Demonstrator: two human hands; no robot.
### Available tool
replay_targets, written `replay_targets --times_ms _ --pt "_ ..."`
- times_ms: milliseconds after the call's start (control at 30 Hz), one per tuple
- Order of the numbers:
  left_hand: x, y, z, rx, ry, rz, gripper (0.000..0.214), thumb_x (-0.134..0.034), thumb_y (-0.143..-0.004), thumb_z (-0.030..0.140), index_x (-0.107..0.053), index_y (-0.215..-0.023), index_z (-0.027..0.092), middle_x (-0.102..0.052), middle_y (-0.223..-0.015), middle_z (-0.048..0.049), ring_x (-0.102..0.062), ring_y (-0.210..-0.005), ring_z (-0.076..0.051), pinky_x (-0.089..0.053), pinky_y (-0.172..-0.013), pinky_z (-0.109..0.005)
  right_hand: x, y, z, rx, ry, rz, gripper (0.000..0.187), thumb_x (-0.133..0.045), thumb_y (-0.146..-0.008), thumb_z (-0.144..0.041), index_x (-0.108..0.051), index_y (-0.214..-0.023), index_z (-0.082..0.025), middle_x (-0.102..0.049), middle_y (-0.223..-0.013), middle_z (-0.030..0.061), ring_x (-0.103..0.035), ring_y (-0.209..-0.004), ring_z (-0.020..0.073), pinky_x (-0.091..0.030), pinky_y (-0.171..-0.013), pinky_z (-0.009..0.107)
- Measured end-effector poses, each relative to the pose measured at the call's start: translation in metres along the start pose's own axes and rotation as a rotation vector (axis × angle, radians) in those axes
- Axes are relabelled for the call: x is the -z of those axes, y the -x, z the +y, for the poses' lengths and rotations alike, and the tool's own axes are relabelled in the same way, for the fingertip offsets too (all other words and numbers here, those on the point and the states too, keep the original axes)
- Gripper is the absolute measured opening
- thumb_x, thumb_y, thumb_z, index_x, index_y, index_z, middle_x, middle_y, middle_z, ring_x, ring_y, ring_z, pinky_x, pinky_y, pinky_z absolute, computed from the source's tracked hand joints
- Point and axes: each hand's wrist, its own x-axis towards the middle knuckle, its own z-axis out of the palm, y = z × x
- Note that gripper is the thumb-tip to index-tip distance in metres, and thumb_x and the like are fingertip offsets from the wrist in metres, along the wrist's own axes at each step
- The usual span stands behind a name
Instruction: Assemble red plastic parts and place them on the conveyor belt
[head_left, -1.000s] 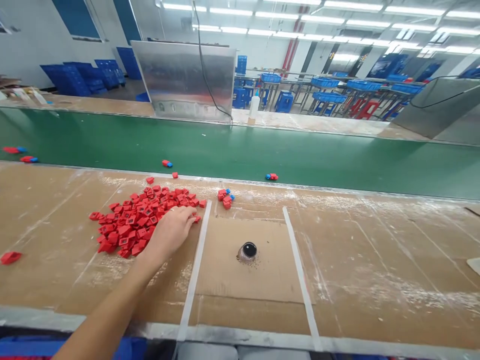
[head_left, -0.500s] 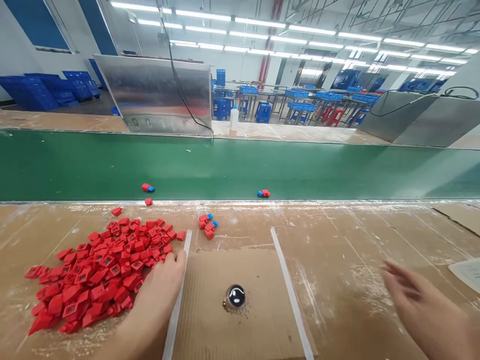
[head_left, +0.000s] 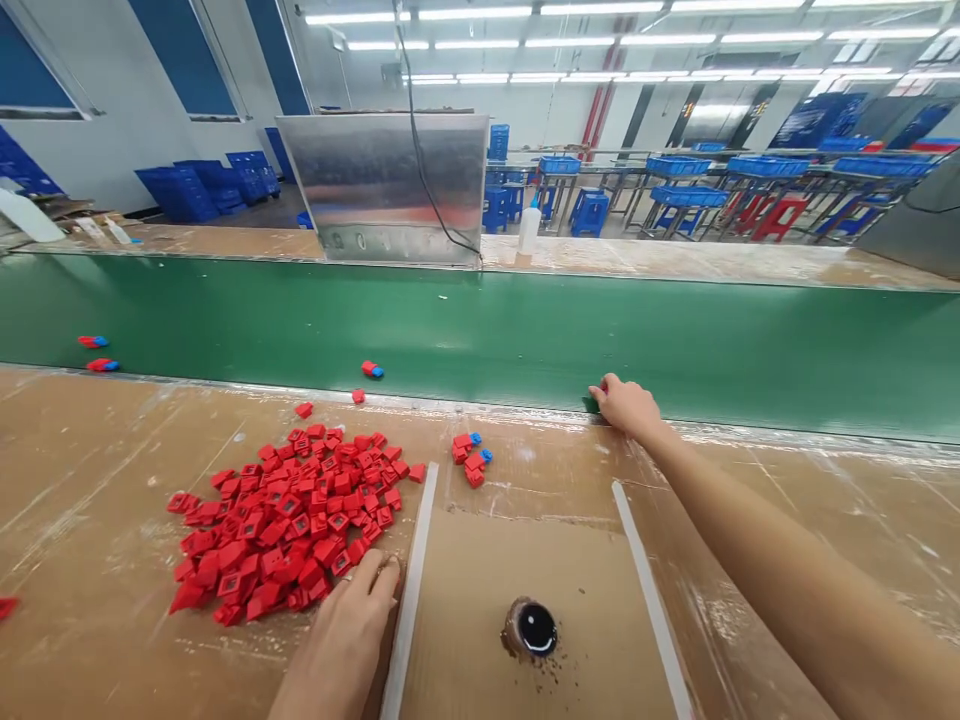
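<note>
My left hand [head_left: 341, 635] is low at the near right edge of a heap of small red plastic pieces [head_left: 281, 525]. Its fingers are bent together, with their tips and anything between them hidden. My right hand [head_left: 628, 408] reaches to the near edge of the green conveyor belt [head_left: 540, 330], fingers closed in a pinch. What they hold, if anything, cannot be made out. On the cardboard sheet [head_left: 465, 580] between my arms stands a small round pot of dark liquid [head_left: 536, 628], with dark specks around it.
Joined red-and-blue pieces [head_left: 472, 460] lie beyond the cardboard. Another red-and-blue piece [head_left: 372, 370] is on the belt, with two more at far left. White tape strips [head_left: 652, 600] flank the cardboard. A metal panel [head_left: 397, 190] and a white bottle [head_left: 529, 228] stand behind the belt.
My right hand has swung from the right of the table forward to the belt edge, where a red-and-blue piece showed before. The left hand has drawn back slightly. The view has turned left.
</note>
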Motion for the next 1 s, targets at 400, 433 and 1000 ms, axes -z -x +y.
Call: replay_targets --times_ms 400,433,1000 --pt "0.013 0.007 -0.002 0.03 0.704 0.038 0.027 -0.058 -0.085 0.031 -0.066 -0.108 0.018 -0.067 -0.084 -0.0035 -0.059 -0.073 -0.02 -0.046 -0.07 -0.03 0.027 0.16 0.044 0.218 -0.434 -0.091 0.039 -0.044 -0.092 -0.036 -0.04 -0.126 -0.018 -0.068 -0.11 0.0137 -0.069 -0.063 0.0176 -0.055 -0.065 0.032" --pt "0.011 0.009 -0.001 0.053 0.787 0.03 0.03 -0.061 -0.083 0.034 -0.067 -0.108 0.017 -0.067 -0.081 -0.0036 -0.059 -0.074 -0.02 -0.046 -0.071 -0.03 0.026 0.179 0.048 0.24 -0.461 -0.12 0.036 -0.044 -0.092 -0.038 -0.045 -0.122 -0.018 -0.069 -0.107 0.0128 -0.07 -0.065 0.0181 -0.056 -0.066 0.033" --pt "-0.045 0.032 0.072 -0.033 1.535 -0.081 0.039 -0.074 -0.078 0.035 -0.066 -0.111 0.015 -0.07 -0.098 -0.0081 -0.062 -0.088 -0.021 -0.054 -0.077 -0.031 0.047 0.311 0.021 0.605 -0.449 -0.077 0.027 -0.05 -0.099 -0.033 -0.06 -0.123 -0.024 -0.071 -0.107 0.0062 -0.067 -0.095 0.0201 -0.055 -0.083 0.036"
